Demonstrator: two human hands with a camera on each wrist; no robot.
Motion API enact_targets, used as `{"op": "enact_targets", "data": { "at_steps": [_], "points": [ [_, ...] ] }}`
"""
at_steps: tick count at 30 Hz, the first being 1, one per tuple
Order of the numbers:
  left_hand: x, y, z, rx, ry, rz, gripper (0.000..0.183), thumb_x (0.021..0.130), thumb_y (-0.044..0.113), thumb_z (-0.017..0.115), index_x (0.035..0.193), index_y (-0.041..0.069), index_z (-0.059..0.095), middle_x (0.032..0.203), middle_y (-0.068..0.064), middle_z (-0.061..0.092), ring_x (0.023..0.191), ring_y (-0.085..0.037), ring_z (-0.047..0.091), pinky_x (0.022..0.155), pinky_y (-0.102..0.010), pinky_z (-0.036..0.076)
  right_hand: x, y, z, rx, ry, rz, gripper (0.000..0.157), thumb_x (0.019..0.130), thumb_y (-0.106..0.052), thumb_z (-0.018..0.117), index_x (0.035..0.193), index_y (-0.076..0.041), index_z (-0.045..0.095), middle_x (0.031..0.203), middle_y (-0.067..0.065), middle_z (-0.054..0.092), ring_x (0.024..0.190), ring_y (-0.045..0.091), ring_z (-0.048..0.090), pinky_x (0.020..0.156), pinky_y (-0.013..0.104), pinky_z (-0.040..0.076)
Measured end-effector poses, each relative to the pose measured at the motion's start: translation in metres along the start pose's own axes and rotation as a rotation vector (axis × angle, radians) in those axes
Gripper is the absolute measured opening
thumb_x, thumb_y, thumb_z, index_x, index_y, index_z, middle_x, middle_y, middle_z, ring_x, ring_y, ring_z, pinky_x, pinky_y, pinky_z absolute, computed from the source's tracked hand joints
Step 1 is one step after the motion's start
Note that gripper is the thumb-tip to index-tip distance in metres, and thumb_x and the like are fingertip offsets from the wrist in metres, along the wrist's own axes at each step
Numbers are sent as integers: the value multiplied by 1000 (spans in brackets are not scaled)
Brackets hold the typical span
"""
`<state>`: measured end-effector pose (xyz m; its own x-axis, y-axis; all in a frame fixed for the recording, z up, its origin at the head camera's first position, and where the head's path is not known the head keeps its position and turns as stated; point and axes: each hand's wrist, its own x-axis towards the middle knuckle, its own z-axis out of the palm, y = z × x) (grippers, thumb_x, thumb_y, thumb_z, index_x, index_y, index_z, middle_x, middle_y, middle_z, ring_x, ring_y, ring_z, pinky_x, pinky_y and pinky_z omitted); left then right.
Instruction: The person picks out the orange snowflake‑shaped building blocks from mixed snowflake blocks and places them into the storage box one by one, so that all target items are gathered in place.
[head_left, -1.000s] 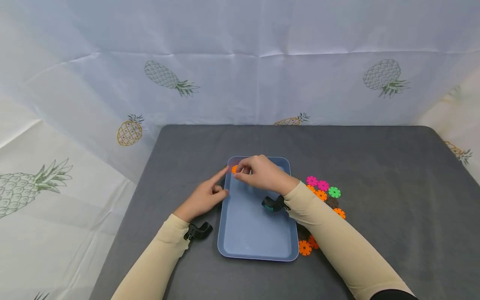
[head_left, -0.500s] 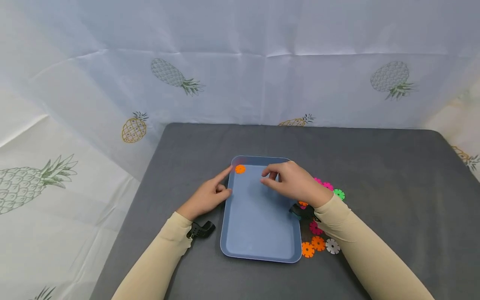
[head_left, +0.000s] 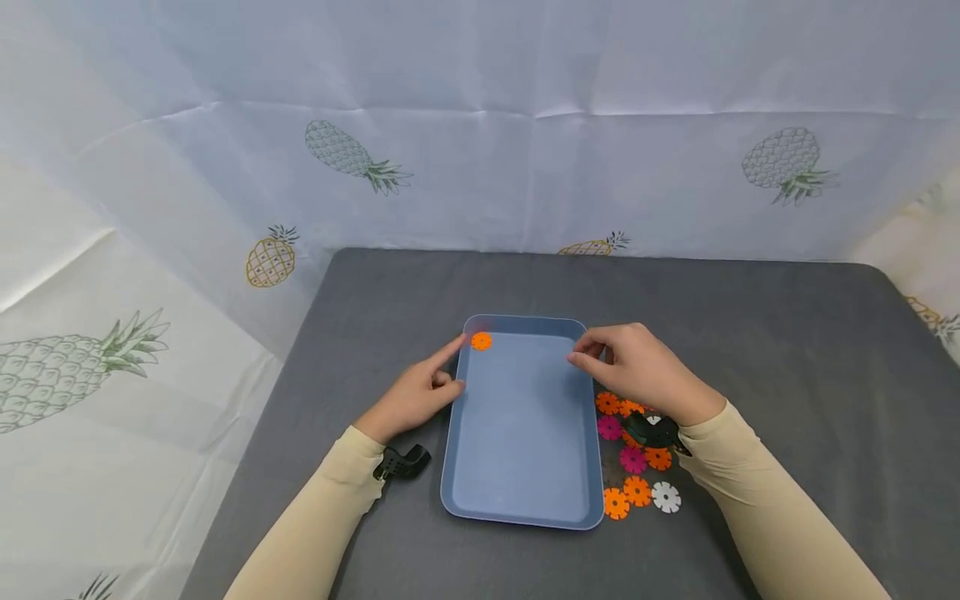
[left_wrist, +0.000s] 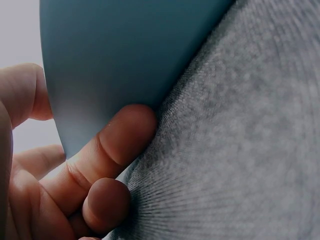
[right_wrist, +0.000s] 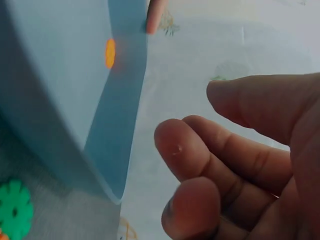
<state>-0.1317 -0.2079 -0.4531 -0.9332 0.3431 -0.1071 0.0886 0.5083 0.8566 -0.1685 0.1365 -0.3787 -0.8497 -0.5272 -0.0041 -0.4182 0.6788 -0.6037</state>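
A blue rectangular tray [head_left: 525,450] lies on the table. In its far left corner is one orange flower-shaped disc [head_left: 482,341], notched round its edge. My left hand [head_left: 411,397] holds the tray's left side. Its thumb and index fingertip are at the rim, and in the left wrist view another finger [left_wrist: 127,132] touches the outer wall. Over the tray's far right edge hovers my right hand [head_left: 647,364], fingers loosely bent, nothing between thumb and fingertips. The right wrist view shows that gap, with the orange disc beyond inside the tray.
Along the tray's right side lie several flower-shaped discs, among them a magenta disc [head_left: 633,459], an orange disc [head_left: 637,491] and a white disc [head_left: 666,497]. A green disc [right_wrist: 14,210] shows in the right wrist view. Grey cloth [head_left: 787,358] covers the table; a pineapple-print curtain [head_left: 480,167] hangs behind.
My right hand has moved right, from the orange disc in the far left corner to the tray's right edge, leaving the disc lying there. The left hand stays on the tray.
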Motion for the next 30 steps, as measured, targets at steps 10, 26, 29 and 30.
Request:
{"op": "enact_targets", "data": {
  "at_steps": [10, 26, 29, 30],
  "points": [
    [-1, 3, -4, 10, 8, 2, 75, 102, 20, 61, 168, 34, 26, 58, 8, 36, 52, -7, 25, 58, -27, 29, -15, 21, -6, -33, -58, 42, 12, 100, -20, 72, 103, -11, 79, 85, -3, 71, 62, 12, 55, 61, 31, 50],
    [1, -2, 4, 2, -1, 20, 76, 101, 21, 62, 168, 30, 26, 58, 9, 34, 52, -8, 25, 58, -26, 28, -36, 50, 13, -11, -166, 36, 21, 94, -4, 70, 114, -4, 78, 78, -9, 66, 58, 6, 54, 62, 26, 50],
    [1, -3, 3, -2, -1, 20, 76, 102, 23, 61, 168, 32, 26, 58, 9, 35, 52, -8, 26, 58, -26, 29, -34, 50, 15, -20, -179, 38, 23, 94, -5, 72, 116, -4, 78, 78, -9, 66, 56, 6, 53, 62, 27, 50],
    [1, -3, 3, -6, -1, 18, 76, 102, 23, 61, 168, 32, 26, 58, 9, 35, 52, -9, 26, 58, -26, 29, -34, 51, 15, -23, -182, 35, 23, 94, -5, 72, 116, -4, 78, 79, -9, 66, 56, 6, 53, 61, 27, 50]
  ]
}}
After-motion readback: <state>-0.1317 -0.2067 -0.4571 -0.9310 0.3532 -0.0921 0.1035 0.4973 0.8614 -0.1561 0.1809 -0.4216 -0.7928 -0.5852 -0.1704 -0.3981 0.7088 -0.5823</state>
